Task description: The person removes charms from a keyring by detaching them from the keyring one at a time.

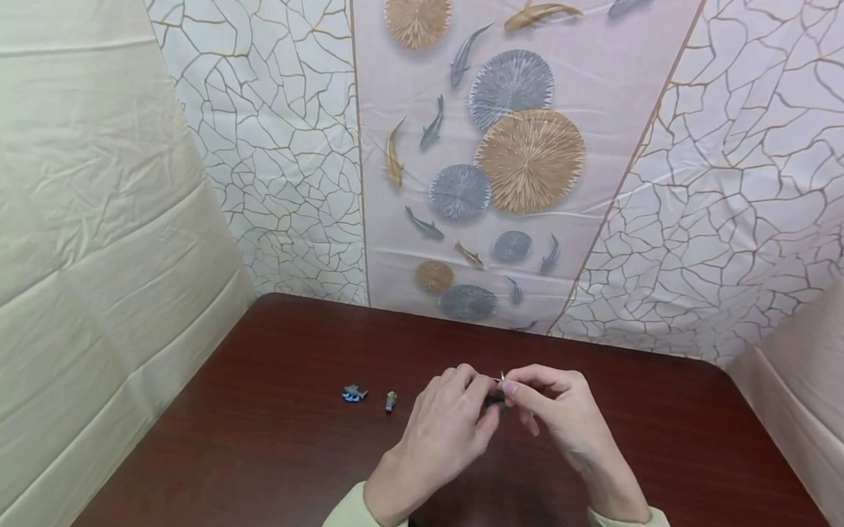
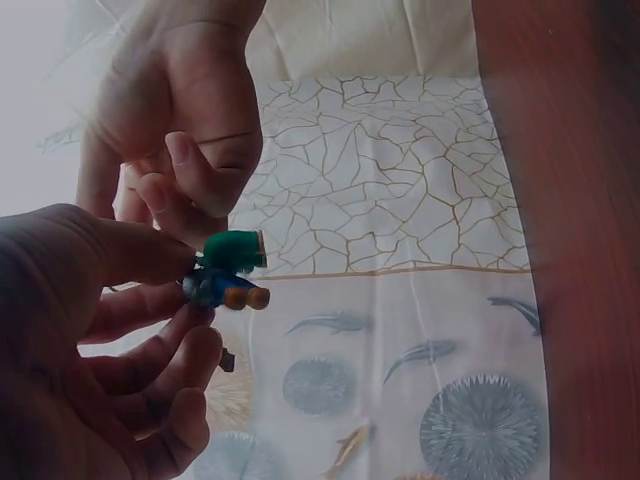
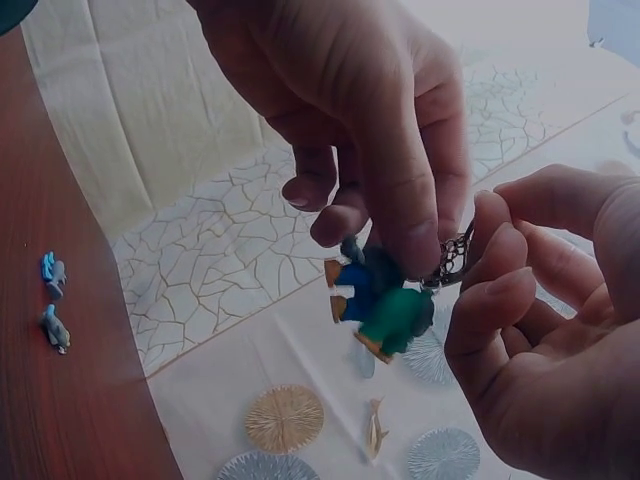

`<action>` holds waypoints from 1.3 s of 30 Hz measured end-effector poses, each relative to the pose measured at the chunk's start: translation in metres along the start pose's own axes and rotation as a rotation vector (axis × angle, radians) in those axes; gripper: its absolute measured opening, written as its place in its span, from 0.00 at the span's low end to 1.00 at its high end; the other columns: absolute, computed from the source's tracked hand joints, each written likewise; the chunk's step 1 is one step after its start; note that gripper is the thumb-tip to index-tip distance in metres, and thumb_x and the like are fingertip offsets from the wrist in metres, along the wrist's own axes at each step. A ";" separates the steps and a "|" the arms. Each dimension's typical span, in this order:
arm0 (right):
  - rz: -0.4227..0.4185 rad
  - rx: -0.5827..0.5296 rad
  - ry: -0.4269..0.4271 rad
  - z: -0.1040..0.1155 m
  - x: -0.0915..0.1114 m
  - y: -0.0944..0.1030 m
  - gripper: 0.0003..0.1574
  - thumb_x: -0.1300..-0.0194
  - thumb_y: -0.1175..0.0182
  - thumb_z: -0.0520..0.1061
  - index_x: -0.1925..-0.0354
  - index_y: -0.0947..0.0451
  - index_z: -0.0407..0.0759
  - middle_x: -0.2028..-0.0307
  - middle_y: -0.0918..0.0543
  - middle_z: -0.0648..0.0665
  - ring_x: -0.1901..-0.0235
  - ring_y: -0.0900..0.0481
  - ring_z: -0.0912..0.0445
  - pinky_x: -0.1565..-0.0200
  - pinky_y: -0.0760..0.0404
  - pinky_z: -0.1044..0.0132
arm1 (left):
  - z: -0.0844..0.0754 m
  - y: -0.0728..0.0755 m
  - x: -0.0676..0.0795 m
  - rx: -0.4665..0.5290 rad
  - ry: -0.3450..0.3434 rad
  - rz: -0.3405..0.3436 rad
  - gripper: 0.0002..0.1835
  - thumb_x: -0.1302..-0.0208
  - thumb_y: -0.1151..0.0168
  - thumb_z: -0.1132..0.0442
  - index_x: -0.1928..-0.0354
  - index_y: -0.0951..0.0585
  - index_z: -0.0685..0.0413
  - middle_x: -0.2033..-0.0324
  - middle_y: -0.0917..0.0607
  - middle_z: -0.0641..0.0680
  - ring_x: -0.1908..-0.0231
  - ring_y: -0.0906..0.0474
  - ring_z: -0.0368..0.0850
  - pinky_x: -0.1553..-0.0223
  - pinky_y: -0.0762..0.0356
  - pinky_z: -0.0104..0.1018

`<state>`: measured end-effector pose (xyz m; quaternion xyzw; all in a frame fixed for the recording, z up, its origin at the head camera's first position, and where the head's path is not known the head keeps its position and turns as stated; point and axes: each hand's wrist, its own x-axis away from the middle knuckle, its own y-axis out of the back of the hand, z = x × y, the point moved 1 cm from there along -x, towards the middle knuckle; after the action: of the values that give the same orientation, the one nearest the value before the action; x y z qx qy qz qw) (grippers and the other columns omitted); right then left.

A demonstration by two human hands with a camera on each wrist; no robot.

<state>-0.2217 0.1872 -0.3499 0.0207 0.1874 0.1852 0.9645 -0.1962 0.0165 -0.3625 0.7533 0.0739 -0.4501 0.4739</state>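
My left hand (image 1: 444,420) pinches a small toy figure keychain (image 3: 375,290) between thumb and fingers, over the middle of the table. The toy has a green part, a blue body and orange feet, which stick out past the left fingertips in the left wrist view. A short metal chain (image 3: 452,262) runs from the figure towards my right hand (image 1: 566,412), which pinches its metal ring end with thumb and forefinger. In the right wrist view the ring is partly hidden by those fingers. Both hands are close together, fingertips almost meeting.
Left of my hands, a blue-grey small toy (image 1: 352,393) and another small figure (image 1: 390,402) lie on the dark red-brown table (image 1: 268,465). A patterned cloth (image 1: 497,244) hangs behind the far edge, with cream fabric (image 1: 82,289) along the left side.
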 end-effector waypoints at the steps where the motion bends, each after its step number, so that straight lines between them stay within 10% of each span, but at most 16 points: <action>1: 0.001 0.002 -0.002 0.000 0.000 0.000 0.06 0.38 0.43 0.35 0.64 0.22 0.30 0.77 0.21 0.49 0.87 0.31 0.56 0.87 0.33 0.61 | 0.000 0.000 0.000 0.009 0.000 -0.005 0.07 0.47 0.35 0.57 0.66 0.20 0.48 0.73 0.26 0.44 0.73 0.29 0.39 0.73 0.31 0.31; 19: -0.003 0.032 -0.067 0.001 0.001 -0.001 0.09 0.38 0.42 0.38 0.64 0.23 0.31 0.78 0.22 0.50 0.86 0.31 0.58 0.87 0.34 0.62 | 0.005 0.008 -0.001 0.149 -0.035 0.077 0.03 0.46 0.42 0.63 0.72 0.26 0.46 0.78 0.29 0.41 0.76 0.36 0.35 0.73 0.39 0.25; 27: 0.006 0.025 -0.071 0.001 0.001 -0.002 0.09 0.37 0.42 0.38 0.63 0.24 0.31 0.78 0.21 0.50 0.86 0.31 0.59 0.87 0.34 0.61 | 0.009 0.013 -0.002 0.236 0.066 0.201 0.03 0.45 0.44 0.63 0.71 0.27 0.46 0.78 0.30 0.41 0.74 0.37 0.34 0.72 0.38 0.23; 39: 0.028 0.032 -0.075 -0.002 -0.001 -0.004 0.10 0.37 0.43 0.39 0.64 0.24 0.30 0.78 0.21 0.47 0.86 0.32 0.57 0.87 0.34 0.62 | 0.013 0.015 -0.003 0.198 0.017 0.184 0.02 0.41 0.39 0.61 0.66 0.20 0.46 0.74 0.22 0.39 0.73 0.33 0.34 0.70 0.36 0.21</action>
<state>-0.2213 0.1833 -0.3515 0.0457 0.1537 0.1949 0.9676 -0.1979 -0.0006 -0.3527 0.8038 -0.0360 -0.4033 0.4358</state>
